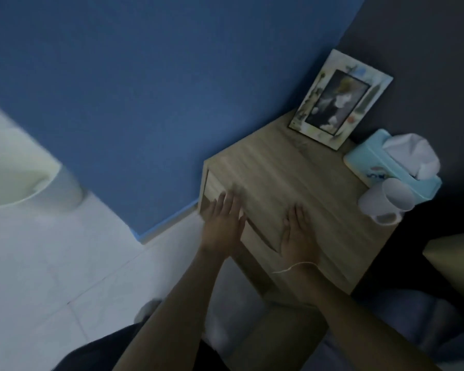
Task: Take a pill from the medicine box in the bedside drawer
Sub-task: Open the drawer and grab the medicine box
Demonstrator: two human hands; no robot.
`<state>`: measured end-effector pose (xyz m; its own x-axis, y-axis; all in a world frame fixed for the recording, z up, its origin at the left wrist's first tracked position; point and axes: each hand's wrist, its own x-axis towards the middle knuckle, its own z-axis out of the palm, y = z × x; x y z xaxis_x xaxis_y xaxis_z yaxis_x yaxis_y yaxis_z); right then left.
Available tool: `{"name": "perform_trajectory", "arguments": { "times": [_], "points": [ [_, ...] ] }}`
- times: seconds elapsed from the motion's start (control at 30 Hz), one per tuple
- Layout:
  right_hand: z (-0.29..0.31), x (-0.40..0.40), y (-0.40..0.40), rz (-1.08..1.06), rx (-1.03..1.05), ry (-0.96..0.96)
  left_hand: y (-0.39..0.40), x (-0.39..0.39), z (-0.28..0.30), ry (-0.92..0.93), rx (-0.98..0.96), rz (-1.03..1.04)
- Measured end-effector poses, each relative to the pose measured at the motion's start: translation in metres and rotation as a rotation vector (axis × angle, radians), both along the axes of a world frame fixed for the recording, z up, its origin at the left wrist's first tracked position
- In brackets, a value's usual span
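Observation:
A light wooden bedside table (300, 170) stands against the blue wall. Its drawer front (255, 234) faces lower left and looks closed. My left hand (223, 223) is flat and open, fingers spread, over the drawer front near the table's left front edge. My right hand (298, 236) is also open, palm down on the table's front edge, with a thin white thread around the wrist. No medicine box or pill is visible. The picture is dim and blurred.
A framed photo (340, 100) leans at the back of the tabletop. A pale blue tissue box (373, 159) and two white cups (386, 202) stand at its right edge. A white floor (65, 263) lies to the left, with a pale round object (16, 167) at far left.

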<state>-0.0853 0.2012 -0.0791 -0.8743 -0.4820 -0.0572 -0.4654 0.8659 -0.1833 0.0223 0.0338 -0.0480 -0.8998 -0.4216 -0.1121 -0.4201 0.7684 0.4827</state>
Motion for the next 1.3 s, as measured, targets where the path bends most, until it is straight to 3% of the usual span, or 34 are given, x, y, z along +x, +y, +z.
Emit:
{"name": "perform_trajectory", "arguments": {
  "times": [0.37, 0.7, 1.07, 1.3],
  "points": [
    [0.003, -0.009, 0.005, 0.123, -0.041, 0.046, 0.078, 0.035, -0.014, 0.0, -0.014, 0.221],
    [-0.008, -0.027, 0.017, 0.315, -0.002, 0.097, 0.067, -0.011, -0.06, 0.003, 0.062, 0.317],
    [-0.012, -0.027, 0.018, 0.3, -0.059, 0.108, 0.079, -0.035, -0.085, 0.265, 0.338, 0.47],
    [-0.009, -0.026, 0.017, 0.293, -0.075, 0.086, 0.072, -0.019, -0.076, 0.3, 0.262, 0.43]
  ]
}}
